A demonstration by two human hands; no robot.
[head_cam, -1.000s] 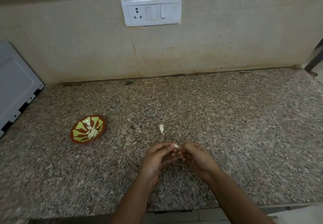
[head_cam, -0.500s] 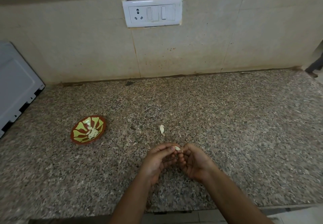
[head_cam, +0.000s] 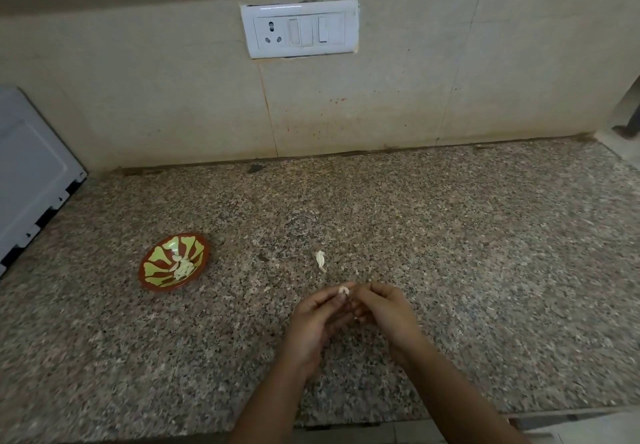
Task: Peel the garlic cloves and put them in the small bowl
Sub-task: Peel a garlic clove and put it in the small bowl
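Note:
Both hands meet over the granite counter near its front edge. My left hand (head_cam: 317, 319) pinches a small pale garlic clove (head_cam: 343, 292) at its fingertips. My right hand (head_cam: 384, 312) has its fingers curled against the same clove from the right. A small red bowl with a yellow-green pattern (head_cam: 157, 263) sits to the left, apart from the hands, holding several peeled cloves (head_cam: 183, 267). One white garlic piece (head_cam: 320, 259) lies on the counter just beyond the hands; I cannot tell whether it is a clove or a skin.
The speckled granite counter (head_cam: 450, 253) runs to a tiled wall with a white socket and switch plate (head_cam: 300, 29). A white appliance (head_cam: 31, 173) stands at the far left. The counter's front edge (head_cam: 381, 421) lies below the forearms.
The hands stay together on the clove at the same spot. Fingers have shifted slightly around it; the right hand turned a little. Bowl and loose piece have not moved.

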